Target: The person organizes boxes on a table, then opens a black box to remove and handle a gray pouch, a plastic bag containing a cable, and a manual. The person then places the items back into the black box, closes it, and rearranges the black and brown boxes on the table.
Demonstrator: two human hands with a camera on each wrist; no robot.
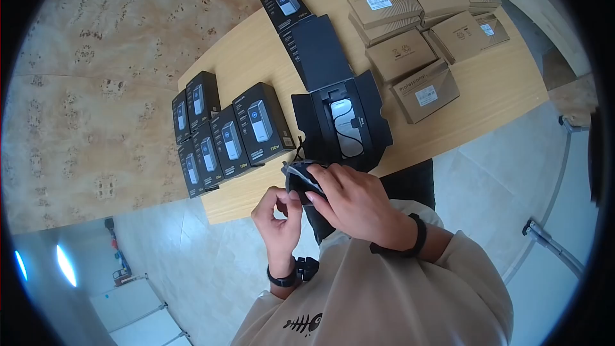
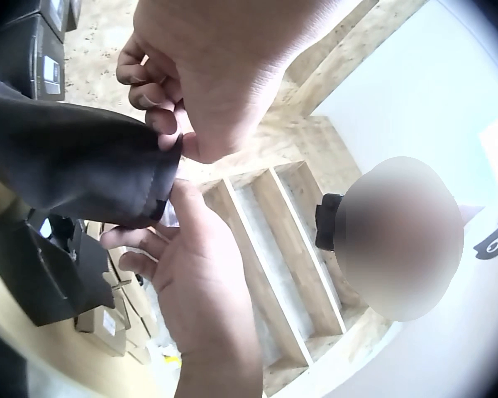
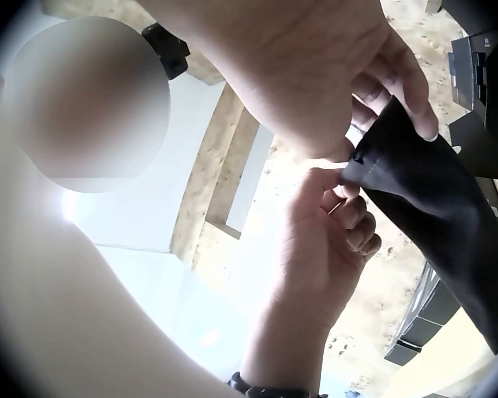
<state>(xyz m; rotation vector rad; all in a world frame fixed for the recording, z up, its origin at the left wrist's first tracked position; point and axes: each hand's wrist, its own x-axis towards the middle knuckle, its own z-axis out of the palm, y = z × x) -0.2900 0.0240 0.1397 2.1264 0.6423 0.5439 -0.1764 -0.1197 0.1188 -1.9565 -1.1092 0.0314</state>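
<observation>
Both hands hold a black cloth pouch (image 1: pixel 298 184) at its mouth, close to the front edge of the table. Curled fingers of the left hand (image 1: pixel 277 216) pinch the rim at one side. On the opposite side the right hand (image 1: pixel 359 204) grips the rim between thumb and fingers. The dark body of the pouch (image 2: pixel 70 162) hangs away from both hands in the left wrist view. Its inside is hidden there. Just beyond the hands, an open black box (image 1: pixel 317 51) holds a white device (image 1: pixel 346 134) with a thin black cord across it.
Several black printed boxes (image 1: pixel 258 125) stand at the left of the wooden table (image 1: pixel 246 57). Another black box (image 1: pixel 285 6) is at the far edge. Brown cardboard boxes (image 1: pixel 397 54) are stacked at the right. A black cord (image 1: pixel 299 146) shows beside the pouch.
</observation>
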